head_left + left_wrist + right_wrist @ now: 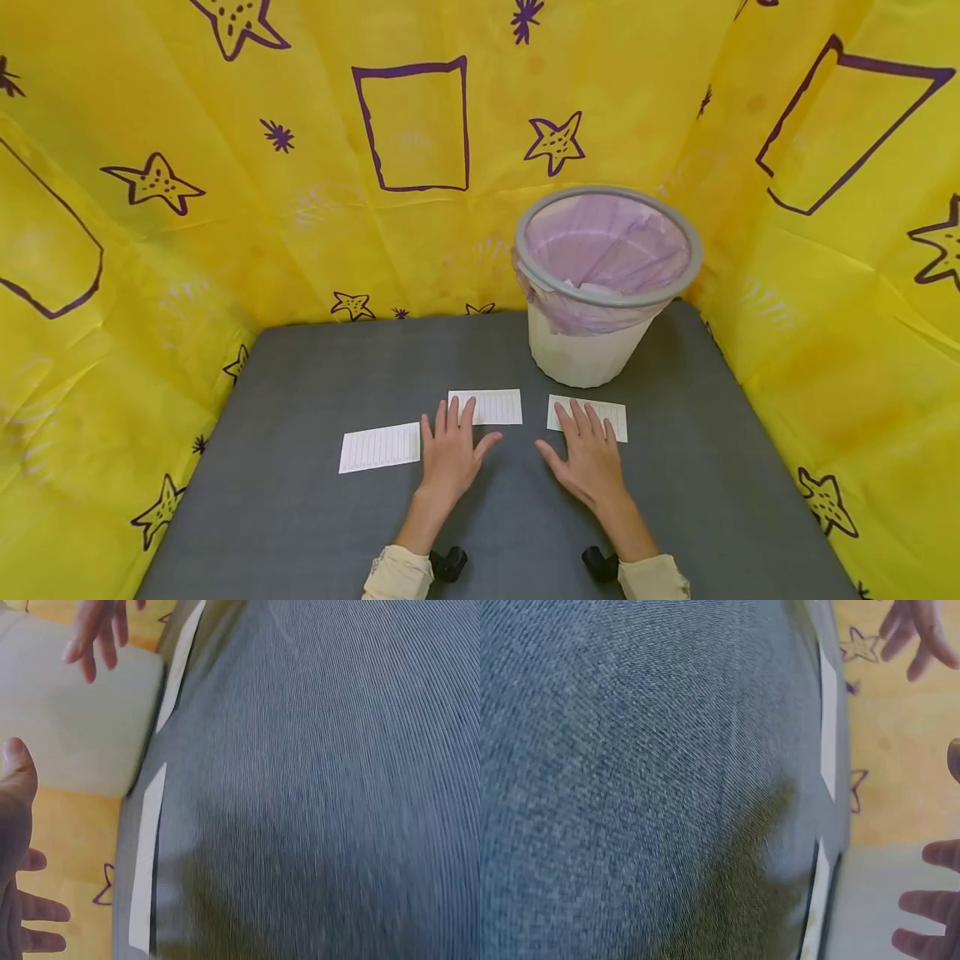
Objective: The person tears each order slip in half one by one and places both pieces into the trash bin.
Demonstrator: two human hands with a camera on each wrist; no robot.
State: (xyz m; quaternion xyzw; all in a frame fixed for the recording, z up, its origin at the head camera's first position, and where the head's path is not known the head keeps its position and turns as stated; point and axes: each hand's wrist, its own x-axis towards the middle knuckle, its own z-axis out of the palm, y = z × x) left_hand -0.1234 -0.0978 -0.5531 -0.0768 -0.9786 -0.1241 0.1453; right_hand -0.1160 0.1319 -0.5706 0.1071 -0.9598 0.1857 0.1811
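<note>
Three white cards with ruled lines lie on the grey cloth: a left card (380,448), a middle card (497,407) and a right card (618,418). My left hand (450,454) is above the cloth with its fingers spread, overlapping the lower left of the middle card in the head view. Over the right card, my right hand (590,462) also has its fingers extended and hides part of that card. Both wrist views show the hands raised off the surface. Neither hand holds anything.
A white bin (581,354) with a grey rim and a purple liner stands at the back right, just behind the right card. Yellow cloth walls (315,242) with purple drawings enclose the grey-covered table (300,533) at the back and both sides.
</note>
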